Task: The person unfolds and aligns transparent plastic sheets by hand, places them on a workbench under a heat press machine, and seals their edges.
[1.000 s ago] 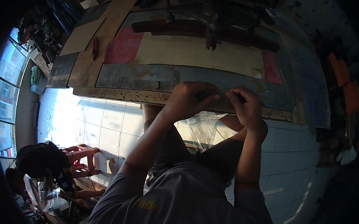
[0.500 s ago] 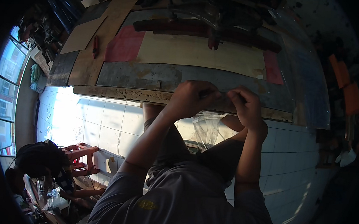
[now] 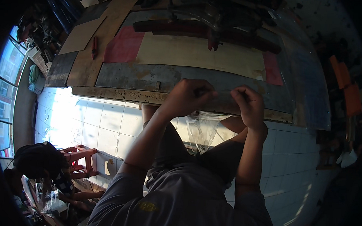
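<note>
My left hand is over the front edge of the workbench, its thumb and fingertips pinched together. A short gap to its right, my right hand has its fingers curled in a pinch too. A thin, clear plastic film hangs crumpled below and between the hands, in front of the bench edge and above my lap. Its upper part, near the fingertips, is so transparent that its edges hardly show. Beyond the hands, a long cream sheet lies on the bench between a red piece and another red piece.
A dark red machine bar spans above the cream sheet. Red-handled cutters and a brown board lie at the bench's left. Clear sheeting covers its right end. A red stool and another person are at lower left.
My hands have moved slightly apart, the left one shifting left. The hanging clear film has shifted a little left and spread wider.
</note>
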The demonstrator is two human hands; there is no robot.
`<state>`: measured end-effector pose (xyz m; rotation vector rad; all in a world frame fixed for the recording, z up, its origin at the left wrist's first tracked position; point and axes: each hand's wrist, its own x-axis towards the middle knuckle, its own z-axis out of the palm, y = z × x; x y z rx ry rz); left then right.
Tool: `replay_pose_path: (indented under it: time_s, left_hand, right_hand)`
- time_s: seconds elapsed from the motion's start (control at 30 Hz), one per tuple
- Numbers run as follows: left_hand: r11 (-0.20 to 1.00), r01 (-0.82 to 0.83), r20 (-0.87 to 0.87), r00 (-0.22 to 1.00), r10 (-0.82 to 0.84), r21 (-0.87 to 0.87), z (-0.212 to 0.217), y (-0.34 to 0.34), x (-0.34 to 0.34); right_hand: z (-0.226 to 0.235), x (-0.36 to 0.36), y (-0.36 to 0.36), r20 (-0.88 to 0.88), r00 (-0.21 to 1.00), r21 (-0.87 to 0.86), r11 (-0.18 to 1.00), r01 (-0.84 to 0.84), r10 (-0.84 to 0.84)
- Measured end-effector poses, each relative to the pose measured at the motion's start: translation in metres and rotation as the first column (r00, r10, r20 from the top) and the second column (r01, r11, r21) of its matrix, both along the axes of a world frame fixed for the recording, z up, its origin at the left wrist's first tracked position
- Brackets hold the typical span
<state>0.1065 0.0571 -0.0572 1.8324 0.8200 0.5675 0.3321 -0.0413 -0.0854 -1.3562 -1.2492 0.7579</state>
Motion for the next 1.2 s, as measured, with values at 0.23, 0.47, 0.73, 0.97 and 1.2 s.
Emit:
replay_pose_path:
  time_s: [0.23,0.47,0.73,0.97,1.2]
  left_hand:
    - [0.996,-0.047,0.088,0.995,0.054,-0.082,-0.003,0.014,-0.004]
    - [0.995,-0.082,0.026,0.996,0.081,0.049,-0.006,0.023,-0.016]
    - [0.987,-0.124,-0.007,0.992,0.126,0.104,-0.005,0.019,-0.021]
    - [0.905,-0.165,0.013,0.985,0.174,0.393,-0.004,0.062,-0.007]
    - [0.790,-0.139,-0.111,0.961,0.253,0.597,-0.012,0.116,0.022]
  right_hand:
    - [-0.002,0.008,0.003,-0.126,0.992,-0.003,1.000,-0.018,0.017]
    - [0.009,0.006,0.009,-0.076,0.996,-0.101,0.993,-0.055,0.047]
    - [0.024,0.012,0.014,0.015,0.992,-0.151,0.981,-0.120,0.123]
    - [0.030,0.023,0.063,0.420,0.907,0.012,0.999,-0.032,0.024]
    - [0.015,0.037,0.123,0.567,0.820,0.079,0.996,0.043,-0.080]
